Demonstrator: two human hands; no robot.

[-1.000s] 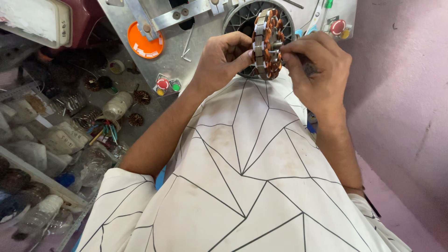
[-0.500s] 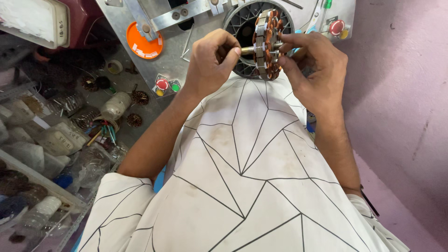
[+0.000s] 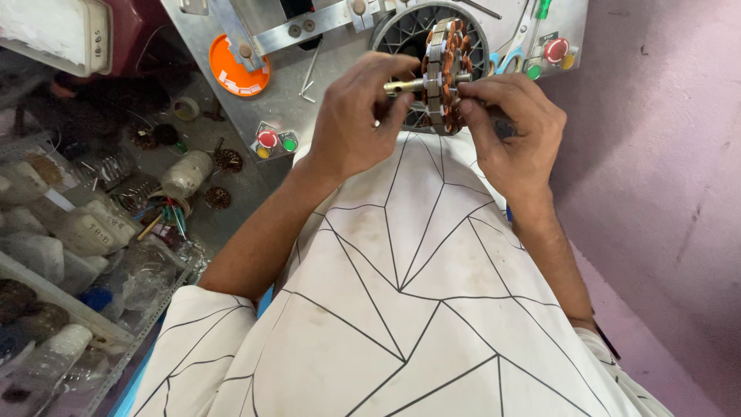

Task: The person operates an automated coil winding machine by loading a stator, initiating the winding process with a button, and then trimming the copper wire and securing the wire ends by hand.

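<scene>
While the copper-wound stator (image 3: 442, 76) is held on edge at twelve o'clock before the round grille (image 3: 401, 35), its shaft (image 3: 403, 86) is pinched by the left hand (image 3: 356, 116), its rim is clamped by the right hand (image 3: 505, 127), and much handling seemingly remains.

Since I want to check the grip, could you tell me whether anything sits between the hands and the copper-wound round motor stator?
Nothing visible does. The left hand grips the brass-coloured shaft of the copper-wound round motor stator, and the right hand touches its lower edge directly.
</scene>
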